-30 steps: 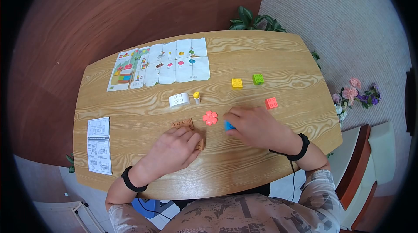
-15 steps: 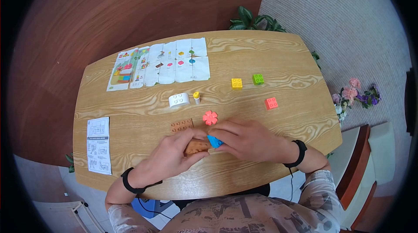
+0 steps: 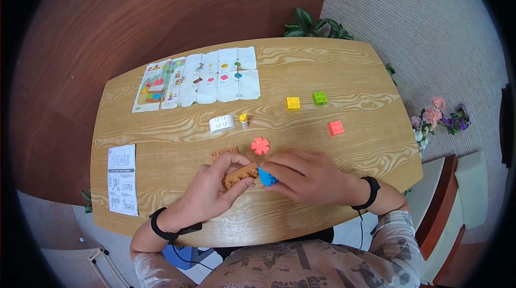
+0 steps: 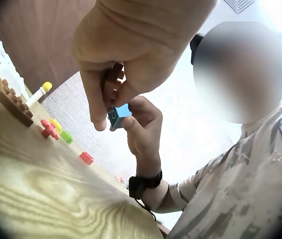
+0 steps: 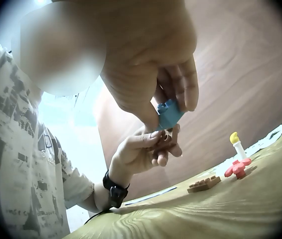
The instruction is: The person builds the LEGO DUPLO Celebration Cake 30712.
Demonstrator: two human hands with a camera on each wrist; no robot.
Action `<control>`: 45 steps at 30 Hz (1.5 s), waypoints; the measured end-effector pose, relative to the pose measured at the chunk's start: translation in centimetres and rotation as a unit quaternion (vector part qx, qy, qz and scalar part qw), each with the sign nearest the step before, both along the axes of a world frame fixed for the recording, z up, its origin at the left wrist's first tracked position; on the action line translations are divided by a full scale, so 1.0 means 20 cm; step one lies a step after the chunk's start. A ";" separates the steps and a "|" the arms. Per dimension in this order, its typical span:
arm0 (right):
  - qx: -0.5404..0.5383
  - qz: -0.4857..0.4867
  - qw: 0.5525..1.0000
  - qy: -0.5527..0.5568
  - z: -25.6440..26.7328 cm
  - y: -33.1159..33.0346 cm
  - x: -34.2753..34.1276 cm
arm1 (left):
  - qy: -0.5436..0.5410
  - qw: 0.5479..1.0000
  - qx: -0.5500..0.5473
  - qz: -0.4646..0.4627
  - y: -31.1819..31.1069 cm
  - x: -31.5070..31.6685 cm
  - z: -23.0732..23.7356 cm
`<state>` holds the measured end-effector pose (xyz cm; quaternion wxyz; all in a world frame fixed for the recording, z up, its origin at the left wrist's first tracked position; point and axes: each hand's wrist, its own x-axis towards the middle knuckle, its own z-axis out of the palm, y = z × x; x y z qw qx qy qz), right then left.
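A brown studded plastic brick (image 3: 239,175) is gripped by the left hand (image 3: 205,192), a blue studded plastic brick (image 3: 266,177) by the right hand (image 3: 307,178), toward the wooden table's (image 3: 322,223) near edge. Tiny, unreadable lettering is borne by the colourful paper sheet (image 3: 191,84) near the far-left corner.

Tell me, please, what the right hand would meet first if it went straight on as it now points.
Holding the blue brick, the right hand would probably meet the brown brick held by the left hand, though depth is unclear.
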<state>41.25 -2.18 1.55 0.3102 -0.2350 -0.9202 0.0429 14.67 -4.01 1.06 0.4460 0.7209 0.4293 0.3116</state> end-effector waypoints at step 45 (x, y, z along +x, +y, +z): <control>0.079 0.087 0.993 -0.018 -0.06 -0.09 -0.07 | 0.057 0.987 -0.085 -0.124 -0.02 0.03 0.08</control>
